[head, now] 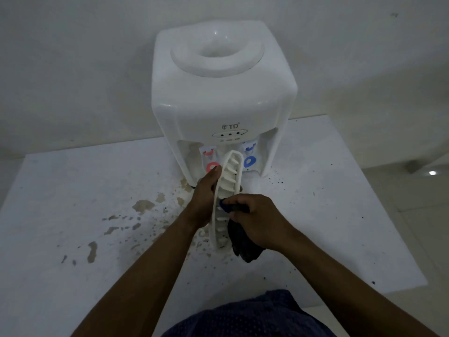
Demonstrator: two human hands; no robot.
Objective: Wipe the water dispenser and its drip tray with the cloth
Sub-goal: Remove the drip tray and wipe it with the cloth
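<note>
Head view: holds the white drip tray grille (229,186) on edge in curled left hand (202,200), just before the water dispenser (218,98); presses bunched dark cloth (243,243), gripped in right hand (260,220), against its slats, above the stained table (73,190).

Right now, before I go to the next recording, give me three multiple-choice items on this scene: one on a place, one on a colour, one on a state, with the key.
1. Where is the drip tray?
A. held tilted in front of the water dispenser
B. seated in its slot
C. on the floor

2. What colour is the tap lever on the picture's right?
A. green
B. blue
C. yellow

3. What is the right hand doing?
A. hanging empty
B. pressing a tap
C. gripping the cloth against the tray

Key: 1 A, the left hand grips its edge out in front; 2 B, the ring-shaped lever is blue; 3 C, its fingers curl round the dark cloth at the tray's ribs.
</note>
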